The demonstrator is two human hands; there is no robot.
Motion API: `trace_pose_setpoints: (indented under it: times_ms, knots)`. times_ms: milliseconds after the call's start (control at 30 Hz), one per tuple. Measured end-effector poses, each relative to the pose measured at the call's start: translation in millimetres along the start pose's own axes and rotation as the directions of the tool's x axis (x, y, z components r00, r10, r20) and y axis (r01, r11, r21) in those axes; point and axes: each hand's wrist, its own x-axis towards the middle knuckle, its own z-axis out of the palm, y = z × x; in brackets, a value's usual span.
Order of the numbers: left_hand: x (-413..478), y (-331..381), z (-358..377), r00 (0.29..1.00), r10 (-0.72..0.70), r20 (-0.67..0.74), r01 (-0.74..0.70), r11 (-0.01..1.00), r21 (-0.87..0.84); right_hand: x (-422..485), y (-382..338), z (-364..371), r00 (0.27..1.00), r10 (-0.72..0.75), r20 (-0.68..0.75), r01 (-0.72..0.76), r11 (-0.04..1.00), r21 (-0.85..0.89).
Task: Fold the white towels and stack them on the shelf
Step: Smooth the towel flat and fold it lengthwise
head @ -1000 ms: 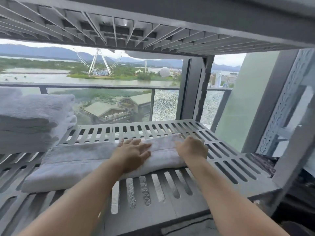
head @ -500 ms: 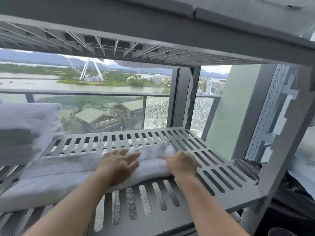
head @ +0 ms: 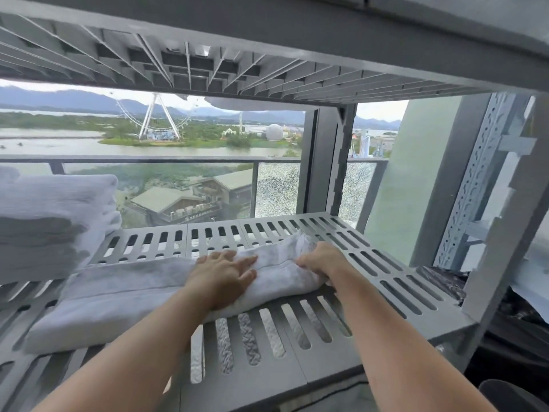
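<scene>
The towel (head: 118,295) lies on the shelf (head: 395,281); the left hand (head: 221,278) presses it flat, fingers spread; the right hand (head: 322,260) grips its end; best to fold it edge to edge.

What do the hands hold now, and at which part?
The right hand grips the right end of the folded white towel on the shelf. The left hand only presses flat on its top.
</scene>
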Motion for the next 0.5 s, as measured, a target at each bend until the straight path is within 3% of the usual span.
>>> trace_pose_setpoints:
  times_ms: [167, 300, 400, 500]
  knots:
    - [-1, 2, -2, 1.0, -0.001, 0.016, 0.001, 1.0, 0.01, -1, -4, -4, 0.996, -0.028, -0.083, 0.028, 1.0, 0.001]
    - [-2, 5, -3, 1.0, -0.019, 0.009, 0.019, 1.0, -0.003, -2, 4, -4, 0.977, 0.034, -0.209, -0.02, 0.997, 0.07]
    - [-3, 8, -7, 0.999, -0.041, 0.006, 0.041, 0.999, -0.014, -7, 23, 0, 0.943, 0.063, -0.327, -0.073, 0.997, -0.016]
    - [3, 19, -20, 0.997, -0.075, -0.016, 0.074, 0.996, -0.057, -11, 42, 7, 0.934, -0.001, -0.356, -0.031, 0.996, -0.086]
